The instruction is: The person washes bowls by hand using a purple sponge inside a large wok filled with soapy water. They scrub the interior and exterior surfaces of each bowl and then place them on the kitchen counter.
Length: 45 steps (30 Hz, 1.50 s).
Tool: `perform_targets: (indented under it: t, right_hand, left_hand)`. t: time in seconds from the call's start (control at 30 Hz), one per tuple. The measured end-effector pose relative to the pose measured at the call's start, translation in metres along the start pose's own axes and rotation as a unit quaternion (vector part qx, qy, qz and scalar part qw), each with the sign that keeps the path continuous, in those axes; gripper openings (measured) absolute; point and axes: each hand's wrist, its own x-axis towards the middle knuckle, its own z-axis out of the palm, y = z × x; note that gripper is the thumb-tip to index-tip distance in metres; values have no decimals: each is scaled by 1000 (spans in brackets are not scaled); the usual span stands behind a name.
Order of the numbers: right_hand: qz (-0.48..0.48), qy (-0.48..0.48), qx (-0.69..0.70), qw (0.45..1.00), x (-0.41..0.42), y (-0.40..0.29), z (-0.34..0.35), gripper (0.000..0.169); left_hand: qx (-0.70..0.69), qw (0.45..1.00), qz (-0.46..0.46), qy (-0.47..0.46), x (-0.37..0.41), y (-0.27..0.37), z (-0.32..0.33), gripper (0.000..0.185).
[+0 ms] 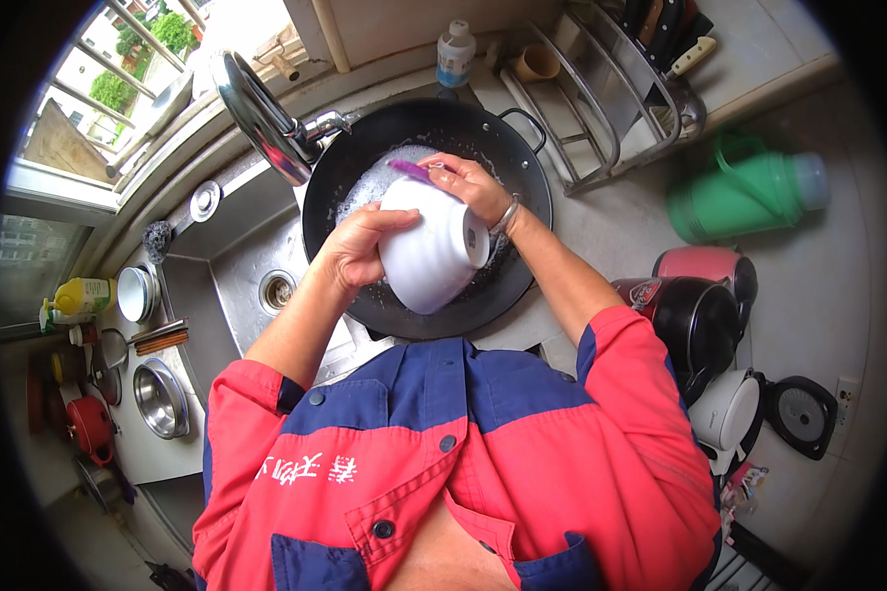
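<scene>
A white bowl [430, 255] is tilted on its side over a large black wok [414, 325], its foot facing right. My left hand [366, 240] grips the bowl's left side, thumb on the outer wall. My right hand [473, 188] holds a purple scrubbing cloth or sponge [410, 170] at the bowl's upper rim; the bowl hides part of the contact. White suds [369, 185] float on the water in the wok. The bowl's inside faces away and is hidden.
A chrome faucet [266, 118] arches at the wok's upper left, beside a steel sink [247, 255]. A metal rack [591, 125] with knives [691, 57] stands upper right. A green thermos [743, 196] and kettles [695, 318] are at right; stacked bowls [137, 294] stand left.
</scene>
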Motion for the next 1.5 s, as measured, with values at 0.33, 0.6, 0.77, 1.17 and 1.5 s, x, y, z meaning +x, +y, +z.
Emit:
perform_targets:
  t: [0.33, 0.6, 0.77, 1.17, 1.5]
  right_hand:
    - [-138, -70, -343, 926, -2, -33, 32, 28]
    - [-275, 182, -434, 838, -34, 2, 66, 26]
    - [-173, 249, -290, 908, -53, 62, 48, 31]
    - [81, -72, -649, 753, -40, 136, 16, 36]
    - [-79, 156, -385, 906, -19, 38, -12, 16]
  left_hand:
    - [-55, 997, 48, -22, 14, -26, -24, 29]
    - [-139, 975, 174, -13, 33, -29, -56, 28]
    - [-190, 955, 226, 22, 25, -20, -66, 37]
    - [-106, 966, 235, 6, 11, -27, -70, 36]
    - [-6, 974, 222, 41, 3, -28, -67, 32]
